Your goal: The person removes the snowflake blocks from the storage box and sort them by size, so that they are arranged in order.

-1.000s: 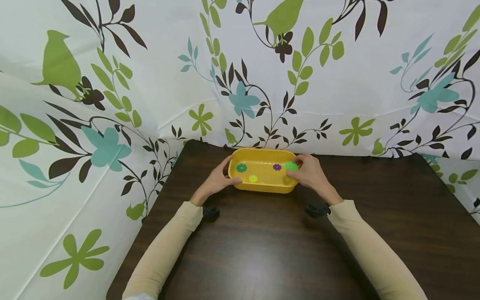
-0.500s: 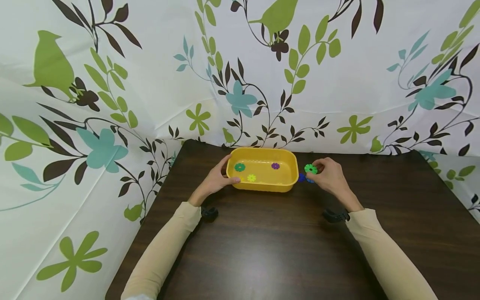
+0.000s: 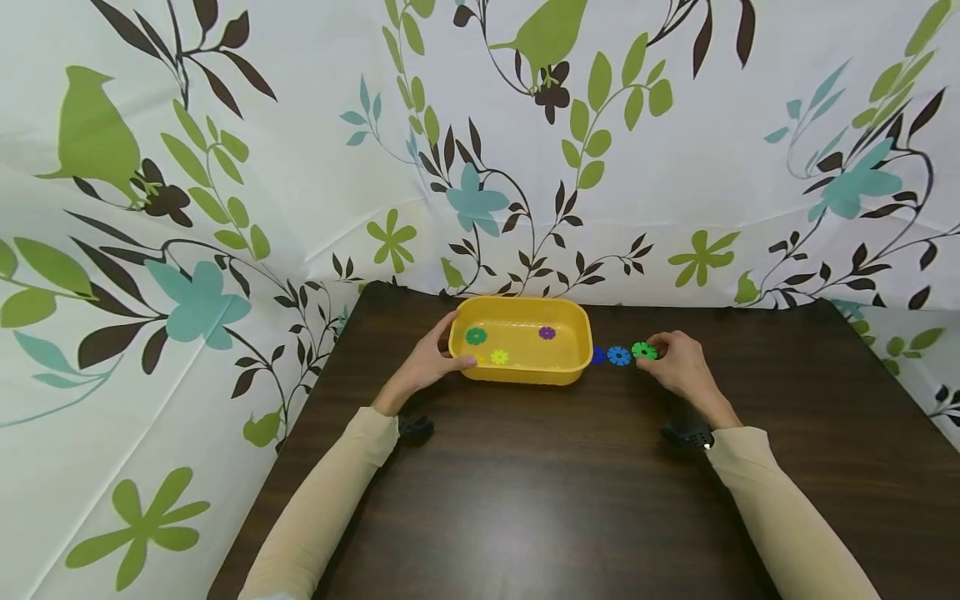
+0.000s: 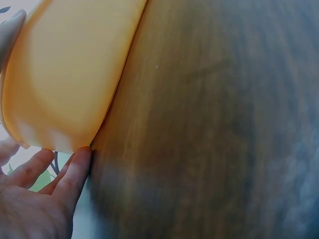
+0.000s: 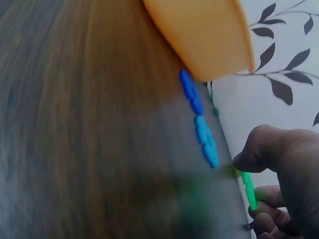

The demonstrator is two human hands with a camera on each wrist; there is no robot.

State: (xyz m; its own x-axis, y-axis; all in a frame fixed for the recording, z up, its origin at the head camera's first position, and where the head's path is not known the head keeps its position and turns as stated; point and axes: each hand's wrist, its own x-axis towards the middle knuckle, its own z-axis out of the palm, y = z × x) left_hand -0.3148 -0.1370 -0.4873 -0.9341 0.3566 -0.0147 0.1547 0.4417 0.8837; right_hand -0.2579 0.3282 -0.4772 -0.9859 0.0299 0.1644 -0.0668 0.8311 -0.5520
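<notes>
A yellow plastic tub [image 3: 521,376] stands near the back of the table. My left hand [image 3: 427,363] grips its left end, thumb over the rim; in the left wrist view the fingertips touch the tub's outer wall. Just right of the tub, my right hand [image 3: 687,368] pinches a bright green flower-shaped disc [image 3: 643,350] between thumb and fingers. The right wrist view has this green disc [image 5: 248,190] edge-on, apart from the table. A light blue disc [image 3: 618,357] and a dark blue disc [image 3: 597,356] lie in a row between tub and hand.
Inside the tub lie a dark green disc [image 3: 476,336], a purple disc [image 3: 547,332] and a yellow disc [image 3: 498,357]. A patterned cloth [image 3: 652,242] hangs along the table's back edge. The brown table [image 3: 480,475] extends in front and right.
My right hand has carried the green disc out of the tub, rightward past the blue discs, and lowered it towards the table. My left hand has kept its hold on the tub.
</notes>
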